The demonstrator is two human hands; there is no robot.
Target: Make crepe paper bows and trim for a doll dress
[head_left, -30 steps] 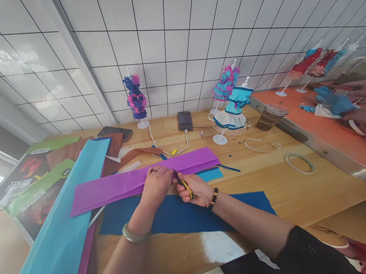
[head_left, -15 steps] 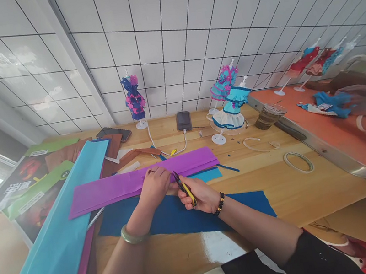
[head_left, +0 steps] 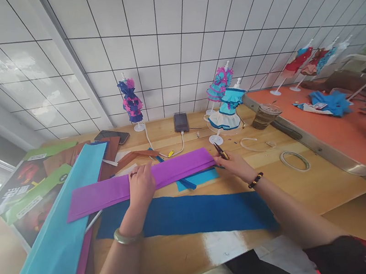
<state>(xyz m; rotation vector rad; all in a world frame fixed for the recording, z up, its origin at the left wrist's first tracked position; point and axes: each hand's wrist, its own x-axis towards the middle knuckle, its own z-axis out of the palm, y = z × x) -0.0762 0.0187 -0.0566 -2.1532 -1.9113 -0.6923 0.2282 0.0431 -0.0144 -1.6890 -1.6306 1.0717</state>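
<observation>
A long folded strip of purple crepe paper [head_left: 174,168] lies across the table. My left hand [head_left: 142,184] is closed on its middle, fingers over the upper edge. At the strip's right end, my right hand [head_left: 235,165] grips small yellow-and-black scissors [head_left: 220,151], points up and to the left. The fingers of that hand are close to the purple end; whether they touch it I cannot tell. Under the purple paper, a light blue piece [head_left: 205,177] shows, with a narrow dark blue strip [head_left: 187,183] over it. A wide dark blue sheet [head_left: 202,215] lies nearer to me.
A long turquoise sheet [head_left: 51,241] runs down the left side. Small dress forms [head_left: 132,103] stand by the tiled wall. A tape roll [head_left: 294,162], a brown cup [head_left: 266,116] and a phone [head_left: 112,136] lie about. To the right is an orange table [head_left: 328,132], with a blurred person's arm.
My right hand has moved right with the scissors to the purple paper's end. My left hand has slid left along it. The narrow dark blue strip now shows further left.
</observation>
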